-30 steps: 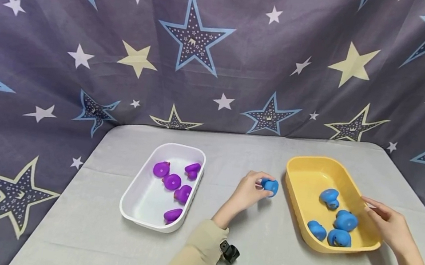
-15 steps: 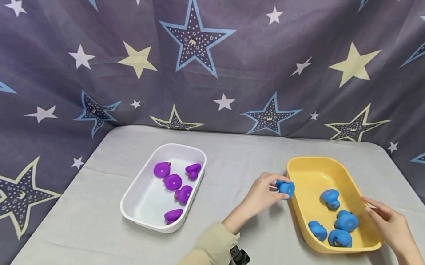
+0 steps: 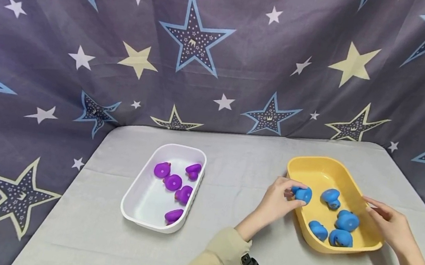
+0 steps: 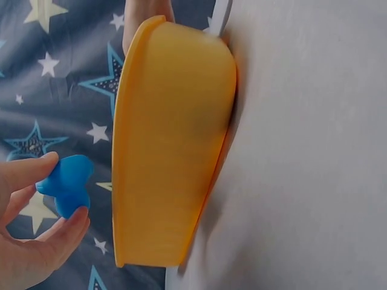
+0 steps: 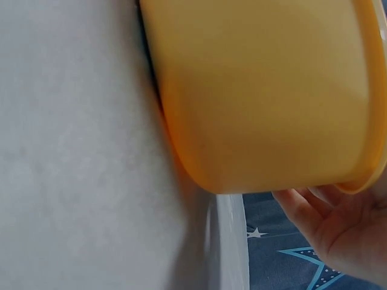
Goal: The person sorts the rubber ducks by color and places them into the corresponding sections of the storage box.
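Note:
My left hand (image 3: 278,200) pinches a blue rubber duck (image 3: 303,195) between thumb and fingers, over the left rim of the yellow bin (image 3: 314,170). In the left wrist view the duck (image 4: 71,181) shows in side view beside the bin's rim (image 4: 121,145). Several other blue ducks (image 3: 347,220) lie inside the bin. My right hand (image 3: 393,225) rests at the bin's right rim with its fingers extended. The right wrist view shows those fingers (image 5: 296,208) against the bin's outer wall (image 5: 266,103), partly hidden by it.
A white bin (image 3: 143,201) stands on the left, with several purple rubber ducks (image 3: 172,182) inside. Both bins stand on a light grey covered table (image 3: 101,243). A dark star-patterned cloth (image 3: 220,75) hangs behind the table.
My left hand has moved right with the blue duck, from the grey table between the bins to above the yellow bin's left rim. My right hand has stayed in place.

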Demonstrator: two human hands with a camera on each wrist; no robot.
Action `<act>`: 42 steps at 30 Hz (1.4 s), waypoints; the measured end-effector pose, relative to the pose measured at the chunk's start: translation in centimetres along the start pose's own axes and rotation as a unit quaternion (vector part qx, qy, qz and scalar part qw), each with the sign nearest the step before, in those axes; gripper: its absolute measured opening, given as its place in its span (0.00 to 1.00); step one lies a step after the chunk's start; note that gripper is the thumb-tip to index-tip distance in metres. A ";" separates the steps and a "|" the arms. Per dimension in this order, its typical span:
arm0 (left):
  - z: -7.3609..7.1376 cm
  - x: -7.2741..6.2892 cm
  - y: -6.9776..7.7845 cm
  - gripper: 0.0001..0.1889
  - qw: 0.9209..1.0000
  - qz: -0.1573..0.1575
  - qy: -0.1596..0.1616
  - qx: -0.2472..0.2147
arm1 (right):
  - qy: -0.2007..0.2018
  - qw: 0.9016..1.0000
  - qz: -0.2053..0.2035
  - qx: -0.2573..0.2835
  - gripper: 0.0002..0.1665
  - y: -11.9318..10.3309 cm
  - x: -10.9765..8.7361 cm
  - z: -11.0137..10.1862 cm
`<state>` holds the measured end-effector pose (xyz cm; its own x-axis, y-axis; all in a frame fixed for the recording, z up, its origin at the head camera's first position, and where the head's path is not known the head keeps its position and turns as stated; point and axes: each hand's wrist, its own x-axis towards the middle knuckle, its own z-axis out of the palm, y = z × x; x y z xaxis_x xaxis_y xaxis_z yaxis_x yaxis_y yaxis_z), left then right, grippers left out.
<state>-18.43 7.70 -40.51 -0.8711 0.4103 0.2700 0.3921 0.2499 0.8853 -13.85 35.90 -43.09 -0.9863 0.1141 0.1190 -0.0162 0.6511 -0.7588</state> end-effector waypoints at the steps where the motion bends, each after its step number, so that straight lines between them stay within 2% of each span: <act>1: 0.2 0.0 0.0 0.15 1.000 0.002 -0.001 -0.002 | -0.001 1.000 0.001 -0.001 0.23 0.0 0.0 0.0; 6: 0.8 0.2 0.0 0.15 1.000 0.014 -0.006 -0.006 | -0.001 1.000 0.003 -0.004 0.23 -0.1 0.0 0.0; 14: 1.4 0.5 0.3 0.15 0.999 0.027 -0.011 0.032 | -0.004 1.000 0.005 -0.002 0.23 0.0 0.0 0.0; 23: 2.1 0.7 0.4 0.14 0.998 0.023 -0.024 0.058 | 0.005 1.000 -0.013 0.010 0.22 0.1 0.0 0.0; 30: 2.5 0.8 0.2 0.14 0.997 0.017 -0.029 0.073 | 0.002 1.000 -0.012 0.011 0.21 0.1 -0.1 0.0; 37: 2.8 0.9 -0.2 0.15 0.997 0.020 -0.035 0.067 | 0.008 0.999 -0.028 0.027 0.20 0.3 -0.2 0.0; 42: 2.5 0.7 -0.5 0.16 0.998 0.016 -0.028 0.059 | 0.012 0.999 -0.027 0.015 0.21 0.3 -0.1 0.0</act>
<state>-18.47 10.07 -41.69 -0.8412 0.4673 0.2721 0.4536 0.3360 0.8254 -13.78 36.08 -43.39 -0.9798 0.0971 0.1747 -0.0746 0.6333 -0.7703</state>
